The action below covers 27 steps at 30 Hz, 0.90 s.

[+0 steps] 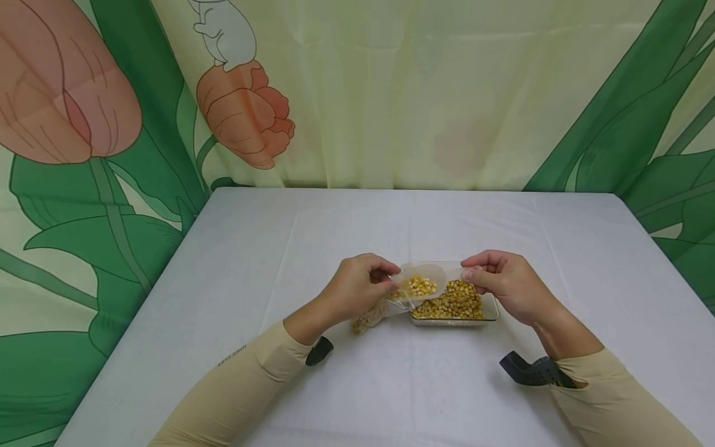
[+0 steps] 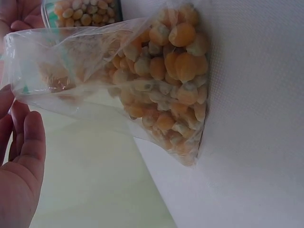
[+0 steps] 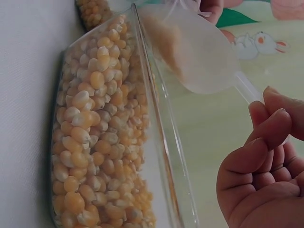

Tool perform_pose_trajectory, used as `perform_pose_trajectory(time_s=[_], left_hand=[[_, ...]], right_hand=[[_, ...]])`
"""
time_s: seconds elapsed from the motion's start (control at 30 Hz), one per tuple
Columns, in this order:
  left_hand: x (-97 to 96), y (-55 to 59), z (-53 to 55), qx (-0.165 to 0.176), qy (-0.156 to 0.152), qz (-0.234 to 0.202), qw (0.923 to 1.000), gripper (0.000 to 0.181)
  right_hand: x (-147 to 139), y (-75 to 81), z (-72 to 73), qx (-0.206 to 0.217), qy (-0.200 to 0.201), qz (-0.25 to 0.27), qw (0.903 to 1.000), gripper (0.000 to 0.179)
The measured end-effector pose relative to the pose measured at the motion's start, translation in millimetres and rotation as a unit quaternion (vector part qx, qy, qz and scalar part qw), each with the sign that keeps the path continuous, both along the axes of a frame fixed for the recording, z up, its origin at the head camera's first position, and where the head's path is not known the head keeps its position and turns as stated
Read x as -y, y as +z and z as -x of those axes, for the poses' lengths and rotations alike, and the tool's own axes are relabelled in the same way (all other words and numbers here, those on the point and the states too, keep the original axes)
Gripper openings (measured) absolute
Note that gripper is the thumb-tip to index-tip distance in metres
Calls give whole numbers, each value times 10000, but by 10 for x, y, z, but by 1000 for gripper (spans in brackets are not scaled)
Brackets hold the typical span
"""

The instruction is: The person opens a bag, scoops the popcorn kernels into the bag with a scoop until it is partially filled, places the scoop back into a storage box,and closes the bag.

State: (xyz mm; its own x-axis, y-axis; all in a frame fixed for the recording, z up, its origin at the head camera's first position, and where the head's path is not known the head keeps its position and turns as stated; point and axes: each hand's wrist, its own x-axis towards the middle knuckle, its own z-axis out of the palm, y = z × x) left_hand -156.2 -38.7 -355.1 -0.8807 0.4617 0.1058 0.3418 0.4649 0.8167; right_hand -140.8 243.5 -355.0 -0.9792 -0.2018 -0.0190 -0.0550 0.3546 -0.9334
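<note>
My right hand point(image 1: 512, 284) pinches the handle of a translucent plastic scoop point(image 1: 432, 273) between thumb and fingers. Yellow corn kernels point(image 1: 420, 286) lie in the scoop's bowl, which is at the mouth of a clear plastic bag. My left hand point(image 1: 359, 284) grips that bag point(image 2: 90, 102) by its upper edge. Corn kernels fill the bag's lower end, as the left wrist view shows. Below the scoop stands a clear glass container point(image 3: 164, 156) holding a heap of corn kernels point(image 3: 95, 142).
A white cloth point(image 1: 346, 397) covers the table, and the container and the bag sit near its middle. Behind the far edge hangs a curtain point(image 1: 380, 112) printed with flowers and leaves. Dark wrist mounts point(image 1: 530, 370) protrude from both sleeves.
</note>
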Motion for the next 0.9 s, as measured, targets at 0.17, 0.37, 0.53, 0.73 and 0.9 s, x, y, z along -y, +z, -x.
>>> perform_pose_trajectory(time_s=[0.17,0.37,0.53,0.73,0.9], left_hand=[[-1,13,-10,-14,9,-7,10000,17],[1,16,-17,-56,-14,5,10000,16],[1,17,-19,-80,-8,4,10000,16],[2,14,-14,-199,-44,19,9998,16],[3,18,-17,-196,-44,47,9998,16]], right_hand=[[12,47,-16,-107,28,-306,9995,27],[22,110,-36,-191,107,-355,9991,26],[31,139,-50,-162,123,-380,9991,25],[26,173,-56,-176,85,-527,9984,26],[20,209,-65,-154,67,-564,9983,26]])
